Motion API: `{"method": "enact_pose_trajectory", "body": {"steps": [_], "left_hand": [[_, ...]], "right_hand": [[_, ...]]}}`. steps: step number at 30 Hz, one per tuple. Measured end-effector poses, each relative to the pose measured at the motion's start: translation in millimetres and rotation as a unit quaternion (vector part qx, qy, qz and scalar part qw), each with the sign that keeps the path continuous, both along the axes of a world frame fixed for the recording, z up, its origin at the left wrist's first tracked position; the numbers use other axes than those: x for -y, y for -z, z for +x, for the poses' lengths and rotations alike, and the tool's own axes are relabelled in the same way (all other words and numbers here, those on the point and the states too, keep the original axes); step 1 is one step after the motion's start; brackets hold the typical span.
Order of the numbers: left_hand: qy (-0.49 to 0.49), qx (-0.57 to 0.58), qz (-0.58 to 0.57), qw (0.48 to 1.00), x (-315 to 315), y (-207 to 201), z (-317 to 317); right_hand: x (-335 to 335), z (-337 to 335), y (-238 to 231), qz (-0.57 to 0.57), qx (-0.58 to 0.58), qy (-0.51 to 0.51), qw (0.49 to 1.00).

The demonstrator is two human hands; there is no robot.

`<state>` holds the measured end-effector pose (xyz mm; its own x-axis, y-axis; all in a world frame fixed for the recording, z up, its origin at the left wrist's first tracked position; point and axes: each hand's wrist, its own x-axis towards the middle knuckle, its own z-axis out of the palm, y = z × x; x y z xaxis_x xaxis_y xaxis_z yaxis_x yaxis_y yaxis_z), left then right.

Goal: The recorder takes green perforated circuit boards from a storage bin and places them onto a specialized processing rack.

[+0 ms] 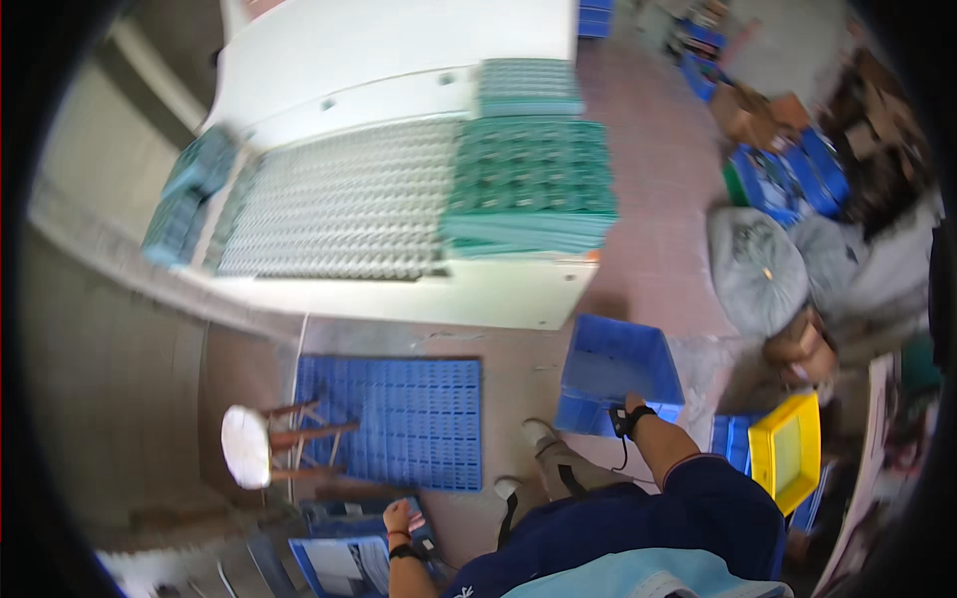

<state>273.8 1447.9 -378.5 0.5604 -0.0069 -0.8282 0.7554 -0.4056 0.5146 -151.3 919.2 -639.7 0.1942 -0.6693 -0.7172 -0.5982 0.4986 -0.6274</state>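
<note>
At my right side is a deep blue plastic crate (588, 415), tilted and hollow, with its open top toward me. My right hand (632, 403) grips the near rim of this crate, its fingers partly hidden behind the wrist. A black band with a dark device and a cable circles that wrist. My left hand (398, 515) hangs low on the left, apart from the crate. It is close to some blue and dark items, and blur hides how its fingers are set. That wrist wears a black band and a thin red one.
Ahead stands a white bench (419, 299) with a long grid of pale trays (339, 199) and a stack of green trays (528, 189). A blue pallet (419, 424) and a toppled stool (246, 447) lie left. Grey sacks (756, 271) and a yellow crate (758, 448) stand right.
</note>
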Motion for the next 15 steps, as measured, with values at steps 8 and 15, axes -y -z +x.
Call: {"method": "enact_pose_trajectory", "body": {"steps": [8,15], "left_hand": [[0.101,-0.006,0.083,0.991,13,6,31],[0.106,-0.066,0.112,0.986,70,8,77]], "right_hand": [[0,13,-236,0.097,0.181,0.435,0.877],[44,-24,-276,0.079,0.200,0.492,0.844]]}}
